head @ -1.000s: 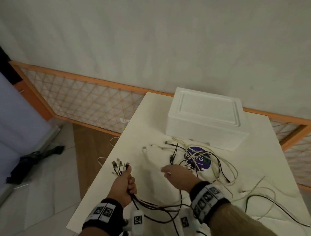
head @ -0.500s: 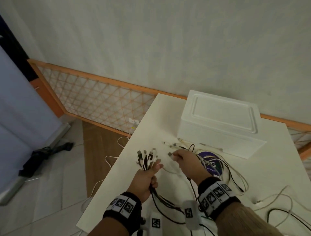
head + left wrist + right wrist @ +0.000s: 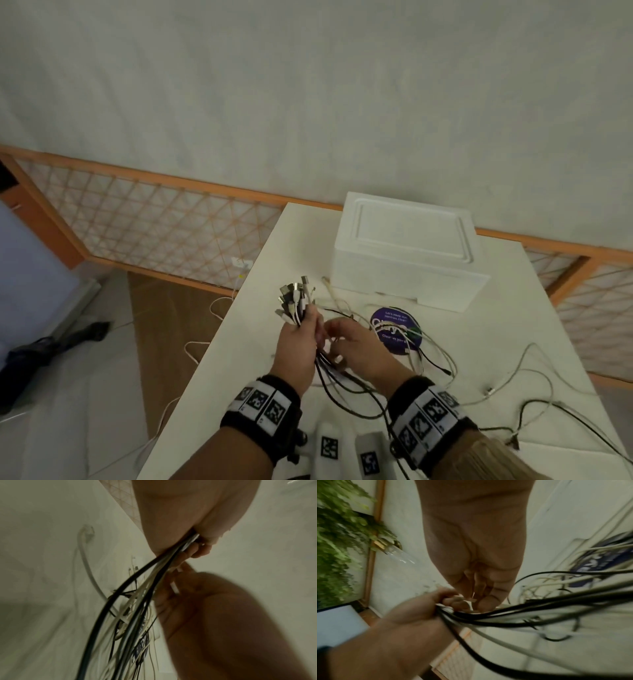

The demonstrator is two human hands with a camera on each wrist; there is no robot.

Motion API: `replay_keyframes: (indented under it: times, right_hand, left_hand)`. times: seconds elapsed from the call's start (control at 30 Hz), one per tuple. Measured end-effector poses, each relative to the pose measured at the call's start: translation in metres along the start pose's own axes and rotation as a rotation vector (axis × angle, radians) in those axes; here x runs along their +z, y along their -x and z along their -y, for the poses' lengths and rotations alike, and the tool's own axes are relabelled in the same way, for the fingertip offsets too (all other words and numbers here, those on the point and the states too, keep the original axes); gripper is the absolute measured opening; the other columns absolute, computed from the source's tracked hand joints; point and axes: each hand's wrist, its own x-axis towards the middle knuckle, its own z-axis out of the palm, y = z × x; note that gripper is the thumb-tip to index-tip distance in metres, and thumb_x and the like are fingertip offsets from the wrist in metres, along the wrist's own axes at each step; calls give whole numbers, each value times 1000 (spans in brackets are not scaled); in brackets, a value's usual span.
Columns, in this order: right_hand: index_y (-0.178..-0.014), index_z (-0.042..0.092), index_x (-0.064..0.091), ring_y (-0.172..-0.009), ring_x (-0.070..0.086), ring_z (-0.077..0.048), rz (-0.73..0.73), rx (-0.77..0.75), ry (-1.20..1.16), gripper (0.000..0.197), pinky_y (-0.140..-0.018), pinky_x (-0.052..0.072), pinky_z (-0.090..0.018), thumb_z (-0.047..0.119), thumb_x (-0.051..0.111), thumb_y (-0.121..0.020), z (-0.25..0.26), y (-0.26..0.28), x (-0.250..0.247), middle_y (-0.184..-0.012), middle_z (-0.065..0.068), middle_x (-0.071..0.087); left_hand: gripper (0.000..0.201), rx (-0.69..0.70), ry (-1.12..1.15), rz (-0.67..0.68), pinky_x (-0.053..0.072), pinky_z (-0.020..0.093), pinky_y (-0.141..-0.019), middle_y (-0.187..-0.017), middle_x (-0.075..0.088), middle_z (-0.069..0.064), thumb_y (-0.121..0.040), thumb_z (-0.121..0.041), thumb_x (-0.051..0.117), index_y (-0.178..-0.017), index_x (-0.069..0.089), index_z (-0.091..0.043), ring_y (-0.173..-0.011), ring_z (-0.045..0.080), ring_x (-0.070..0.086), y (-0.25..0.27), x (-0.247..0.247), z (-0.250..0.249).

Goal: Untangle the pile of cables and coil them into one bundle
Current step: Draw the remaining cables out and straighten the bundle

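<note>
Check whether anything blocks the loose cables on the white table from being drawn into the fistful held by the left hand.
Nothing solid visibly blocks them. The loose black and white cables lie across a round purple sticker, flat on the white table. The white foam box sits behind. The left hand grips the connector ends; the right hand is alongside.

Left hand (image 3: 297,346) grips the cables (image 3: 297,304); right hand (image 3: 359,346) touches them.

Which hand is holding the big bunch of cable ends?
The left hand. Its fingers are wrapped round the bunch of cable ends, plugs sticking up. The right hand sits beside it, fingertips at the cables just below.
</note>
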Motion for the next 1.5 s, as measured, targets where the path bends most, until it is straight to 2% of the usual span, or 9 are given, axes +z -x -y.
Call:
replay_keyframes:
  times: [0.17,0.23,0.37,0.53,0.87,1.0,1.13,1.3,1.5]
  right_hand:
    - [-109,18,62,-97,59,-18,51,37,591,20,-79,43,-25,25,49,-94,-35,-9,0,-108,-3,65]
    - [-109,17,61,-101,59,-21,24,80,704,21,-81,43,-26,19,46,-94,-48,-15,-6,-111,-5,64]
    - [-112,14,60,-105,59,-23,-31,170,854,25,-87,45,-29,17,42,-96,-66,-18,-36,-114,-7,64]
    - [-106,19,68,-96,64,-20,-174,55,777,23,-81,47,-27,25,49,-95,-23,-20,-74,-103,-2,69]
    - [-86,25,65,-68,56,-7,-489,-247,425,14,-62,39,-10,25,53,-95,47,24,-107,-68,10,60]
    - [-120,29,58,-92,56,-14,26,224,991,54,-83,47,-29,47,72,-70,22,43,-118,-99,8,58]
    - [-147,37,22,-126,39,-6,331,76,551,113,-107,33,-26,50,84,-54,30,59,-86,-141,17,33]
    - [-119,22,51,-97,64,-14,291,-172,339,58,-85,51,-30,29,79,-68,45,50,9,-107,3,68]
    - [-85,25,57,-69,62,-9,227,-95,631,2,-64,48,-21,24,56,-84,15,78,-15,-73,9,59]
  left_hand:
    - [43,24,10,-56,44,33,-80,-77,68,-1,-99,-38,45,-72,66,-12,-78,17,58,9,-9,-11]
    - [41,-35,276,-7,50,43,-83,-62,59,2,-100,-32,44,-68,58,-9,-67,22,61,12,-10,-22]
    - [40,37,488,13,35,22,-41,-50,32,-4,-99,-32,44,-62,40,-17,-39,9,30,11,-29,-54]
    - [31,56,481,-27,19,17,-34,-46,29,-8,-95,-21,53,-66,43,-19,-35,4,23,3,-57,-62]
    - [47,-107,598,-22,17,16,-36,-43,27,-6,-96,-46,44,-59,31,-20,-33,7,22,-5,-68,-45]
    - [48,-156,549,60,13,17,-37,-44,23,-7,-97,-37,47,-54,32,-21,-32,6,20,-3,-68,-47]
    - [49,-205,510,208,10,18,-38,-42,21,-7,-96,-33,46,-51,32,-22,-31,6,18,6,-51,-54]
    - [47,-197,513,336,10,17,-38,-40,23,-7,-94,-34,47,-50,36,-21,-30,6,18,22,-23,-66]
    - [38,-74,603,250,13,16,-34,-39,24,-9,-82,-37,53,-51,38,-22,-29,4,19,13,-64,-88]
